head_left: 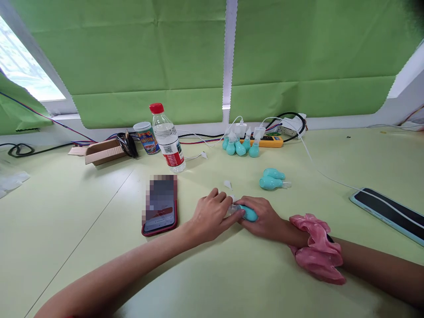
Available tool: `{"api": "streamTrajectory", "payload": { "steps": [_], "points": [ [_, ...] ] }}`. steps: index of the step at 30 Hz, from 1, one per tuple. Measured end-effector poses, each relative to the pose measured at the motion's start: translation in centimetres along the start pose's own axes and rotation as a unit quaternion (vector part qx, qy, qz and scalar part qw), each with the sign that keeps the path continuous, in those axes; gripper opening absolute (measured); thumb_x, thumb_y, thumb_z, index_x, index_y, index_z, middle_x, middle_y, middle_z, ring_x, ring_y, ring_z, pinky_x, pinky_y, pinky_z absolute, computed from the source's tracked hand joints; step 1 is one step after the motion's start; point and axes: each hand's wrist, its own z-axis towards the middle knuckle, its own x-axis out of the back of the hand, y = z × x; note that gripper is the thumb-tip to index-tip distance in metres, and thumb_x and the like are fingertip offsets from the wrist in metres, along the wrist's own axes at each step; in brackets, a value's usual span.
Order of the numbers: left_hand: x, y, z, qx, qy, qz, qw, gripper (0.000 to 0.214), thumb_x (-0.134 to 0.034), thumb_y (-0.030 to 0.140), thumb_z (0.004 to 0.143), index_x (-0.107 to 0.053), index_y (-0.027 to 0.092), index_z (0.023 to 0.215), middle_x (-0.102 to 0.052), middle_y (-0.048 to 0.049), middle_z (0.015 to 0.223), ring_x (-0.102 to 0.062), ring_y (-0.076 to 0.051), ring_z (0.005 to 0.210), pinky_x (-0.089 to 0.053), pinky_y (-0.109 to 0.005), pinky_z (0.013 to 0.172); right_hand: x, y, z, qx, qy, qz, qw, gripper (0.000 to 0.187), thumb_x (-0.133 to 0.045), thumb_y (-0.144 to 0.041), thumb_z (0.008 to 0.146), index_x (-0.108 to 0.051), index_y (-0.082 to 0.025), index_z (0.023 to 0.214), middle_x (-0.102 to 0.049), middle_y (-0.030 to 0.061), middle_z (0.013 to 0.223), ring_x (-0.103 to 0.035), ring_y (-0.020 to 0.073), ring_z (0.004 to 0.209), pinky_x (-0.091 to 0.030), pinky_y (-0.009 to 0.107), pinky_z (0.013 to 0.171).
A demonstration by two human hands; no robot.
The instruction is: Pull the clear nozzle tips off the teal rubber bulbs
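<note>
The left hand (212,216) and right hand (265,219) pinch one teal bulb (249,213); bottle label (174,155) unreadable.

A teal bulb (249,213) lies on the pale yellow-green table (82,229). The scrunchie (316,252) is pink. The phone case (160,204) is red, the backdrop (132,57) green.

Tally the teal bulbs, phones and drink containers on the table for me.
Teal bulbs: 8 (held bulb 1, loose pair 2, back cluster roughly 5)
Phones: 2 (red-cased phone, blue-cased phone)
Drink containers: 2 (bottle, can)
Total: 12
</note>
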Motion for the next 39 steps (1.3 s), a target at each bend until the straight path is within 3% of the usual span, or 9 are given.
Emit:
{"api": "streamTrajectory", "payload": {
  "steps": [4,11,21,25,27,30,32,35,39],
  "points": [
    [-0.1,-0.3,0.2,-0.013,-0.080,-0.150,0.985,0.037,-0.034,0.043,0.086,-0.048,0.015,0.064,-0.038,0.0041,0.052,-0.032,-0.008,0.049,-0.025,-0.022,0.047,-0.1,0.0,-0.2,0.044,0.003,-0.018,0.999,0.006,-0.049,-0.020,0.074,-0.050,-0.016,0.079,-0.058,0.0022,0.062,-0.052,0.0117,0.054,-0.038,0.022,0.049],
    [0.8,-1.0,0.4,-0.072,-0.158,-0.337,0.925,0.034,-0.034,0.035,0.087,-0.039,0.014,0.061,-0.029,0.0057,0.053,-0.025,-0.006,0.051,-0.022,-0.021,0.050,0.1,-0.2,-0.1,0.062,-0.029,0.026,0.997,0.006,-0.050,-0.017,0.074,-0.048,-0.017,0.069,-0.053,-0.0010,0.056,-0.048,0.0093,0.050,-0.033,0.020,0.046],
    [0.1,-1.3,0.5,0.014,-0.233,-0.559,0.796,0.042,-0.040,0.049,0.080,-0.038,0.014,0.058,-0.031,0.0053,0.051,-0.025,-0.005,0.046,-0.021,-0.021,0.045,0.8,-0.9,0.2,0.061,-0.015,0.078,0.995,0.012,-0.055,-0.026,0.076,-0.049,-0.017,0.070,-0.054,-0.0013,0.056,-0.047,0.0082,0.051,-0.034,0.019,0.047],
    [0.4,-1.6,1.0,0.080,-0.223,-0.646,0.726,0.047,-0.023,0.053,0.083,-0.028,0.018,0.052,-0.024,0.0077,0.040,-0.018,-0.005,0.037,-0.019,-0.021,0.040,1.0,-0.8,-0.1,0.081,-0.007,0.056,0.995,0.012,-0.057,-0.029,0.075,-0.051,-0.019,0.077,-0.055,-0.0013,0.060,-0.049,0.0089,0.053,-0.036,0.020,0.050],
    [0.8,-1.8,1.3,0.101,-0.155,-0.618,0.765,0.047,-0.017,0.052,0.084,-0.030,0.018,0.054,-0.025,0.0072,0.040,-0.021,-0.006,0.037,-0.022,-0.021,0.041,1.2,-0.5,-0.1,0.039,0.007,0.060,0.997,0.013,-0.058,-0.029,0.074,-0.050,-0.020,0.079,-0.056,-0.0009,0.064,-0.051,0.0099,0.056,-0.038,0.021,0.053],
    [1.0,-2.2,1.4,0.098,-0.038,-0.389,0.915,0.037,-0.030,0.048,0.084,-0.042,0.016,0.068,-0.043,0.0031,0.054,-0.037,-0.009,0.047,-0.031,-0.022,0.047,1.4,0.4,0.2,-0.063,0.028,0.096,0.993,0.013,-0.051,-0.030,0.078,-0.048,-0.020,0.086,-0.056,0.0016,0.073,-0.053,0.0127,0.064,-0.042,0.025,0.060],
    [0.6,-2.4,1.2,0.082,0.007,-0.174,0.981,0.025,-0.041,0.041,0.082,-0.047,0.017,0.083,-0.052,-0.0010,0.071,-0.047,-0.014,0.064,-0.038,-0.025,0.056,1.4,1.3,0.5,-0.106,0.050,0.115,0.986,0.014,-0.046,-0.030,0.081,-0.047,-0.019,0.090,-0.056,0.0040,0.081,-0.053,0.0147,0.072,-0.043,0.028,0.065],
    [-0.6,-2.7,0.9,0.044,0.015,0.033,0.998,0.019,-0.044,0.027,0.082,-0.048,0.018,0.098,-0.051,-0.0070,0.095,-0.046,-0.021,0.088,-0.043,-0.032,0.069,1.2,2.5,0.8,-0.149,0.098,0.113,0.978,0.017,-0.047,-0.030,0.081,-0.046,-0.019,0.095,-0.057,0.0053,0.089,-0.054,0.0160,0.081,-0.043,0.030,0.072],
    [-2.0,-3.2,0.9,0.014,0.005,0.052,0.999,0.023,-0.041,0.019,0.083,-0.045,0.017,0.106,-0.045,-0.0089,0.103,-0.044,-0.021,0.094,-0.045,-0.032,0.075,1.1,3.3,0.9,-0.156,0.097,0.057,0.981,0.024,-0.050,-0.028,0.081,-0.046,-0.021,0.103,-0.058,0.0059,0.103,-0.054,0.0166,0.094,-0.042,0.031,0.082]
  ]
}}
